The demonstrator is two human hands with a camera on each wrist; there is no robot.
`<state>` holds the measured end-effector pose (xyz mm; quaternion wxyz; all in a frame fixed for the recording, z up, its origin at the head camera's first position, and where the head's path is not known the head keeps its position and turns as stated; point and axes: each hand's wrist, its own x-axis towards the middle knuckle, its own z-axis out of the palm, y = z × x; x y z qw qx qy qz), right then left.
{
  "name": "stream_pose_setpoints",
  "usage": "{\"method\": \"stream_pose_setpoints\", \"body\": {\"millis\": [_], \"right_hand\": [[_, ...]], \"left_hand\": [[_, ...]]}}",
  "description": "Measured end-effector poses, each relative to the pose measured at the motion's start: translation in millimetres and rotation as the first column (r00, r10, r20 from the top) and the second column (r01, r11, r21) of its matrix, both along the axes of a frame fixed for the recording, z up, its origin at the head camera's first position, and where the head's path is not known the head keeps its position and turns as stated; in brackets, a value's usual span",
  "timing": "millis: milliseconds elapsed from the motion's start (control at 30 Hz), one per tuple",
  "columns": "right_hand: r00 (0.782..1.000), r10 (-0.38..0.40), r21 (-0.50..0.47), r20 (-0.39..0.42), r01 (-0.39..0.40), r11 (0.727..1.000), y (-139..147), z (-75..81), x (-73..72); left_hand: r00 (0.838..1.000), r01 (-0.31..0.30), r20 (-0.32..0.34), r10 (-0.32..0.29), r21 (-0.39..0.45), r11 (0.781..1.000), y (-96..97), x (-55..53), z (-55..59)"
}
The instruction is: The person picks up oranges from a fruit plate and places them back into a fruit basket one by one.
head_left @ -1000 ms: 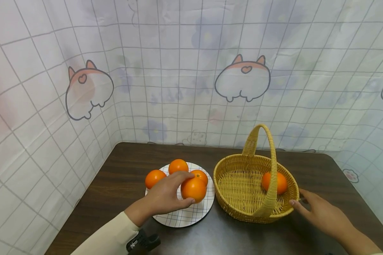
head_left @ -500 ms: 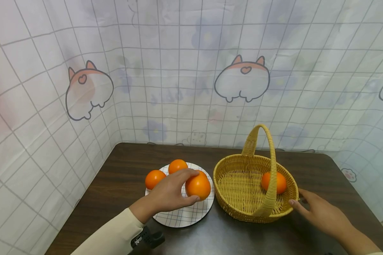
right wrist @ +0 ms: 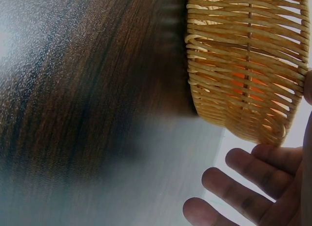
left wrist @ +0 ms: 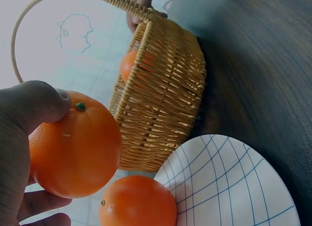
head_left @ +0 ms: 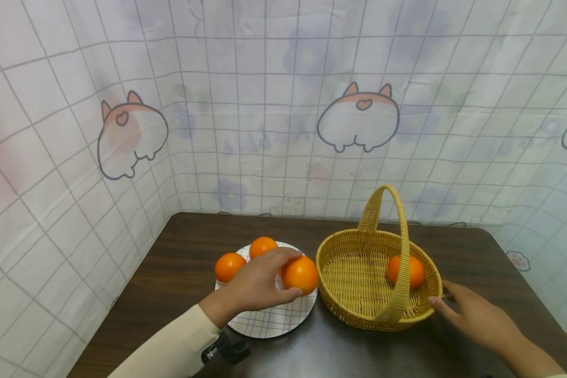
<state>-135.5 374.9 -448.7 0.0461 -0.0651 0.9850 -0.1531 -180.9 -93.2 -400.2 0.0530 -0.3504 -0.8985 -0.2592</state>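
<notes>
Glossy round orange w/ green stem dot [left wrist: 78, 143]: held in the air over the right part of a round white plate w/ thin grid print [head_left: 271, 321], just left of an oval yellow wicker basket w/ tall arched handle [head_left: 352, 278].
Left hand [head_left: 262, 283]: grips that orange, thumb nr the stem, fingers on the opp. side; prob. b/c a smooth sphere slips unless pressed from both sides. Pale cream sleeve [head_left: 175, 344] on the arm.
Right hand [head_left: 477, 317]: thumb at basket's right rim, index agst. outer wall, a light pinch; other fingers loosely extended. Prob. there to steady the basket; how firmly, can't tell.
Basket: upright on dark wood-grain worktop [head_left: 193, 236], nr the plate, which keeps the reach betw. them short. Bright orange round fruit [head_left: 417, 272] lies inside, mostly right of handle.
Plate: carries a shiny orange at left [head_left: 229, 266] & a shiny orange at back [head_left: 263, 245]. Left wrist view shows one fruit by plate's edge, past the held one; can't tell if it's one of these or another, hidden in head view.
Backdrop: white grid-lined cloth w/ cartoon animal prints [head_left: 264, 94] hangs behind worktop.
</notes>
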Motion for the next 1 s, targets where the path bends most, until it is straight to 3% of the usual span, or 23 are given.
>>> {"method": "stream_pose_setpoints", "body": {"millis": [567, 1000], "right_hand": [[1.000, 0.002, -0.004, 0.006, -0.002, 1.000, 0, -0.1, -0.8], [1.000, 0.004, -0.003, 0.019, -0.004, 1.000, 0, 2.1, -2.9]], "left_hand": [[1.000, -0.012, 0.019, 0.012, -0.014, 1.000, 11.4, -4.4, 4.0], [1.000, 0.021, 0.014, -0.021, 0.000, 1.000, 21.1, -10.3, 5.9]]}}
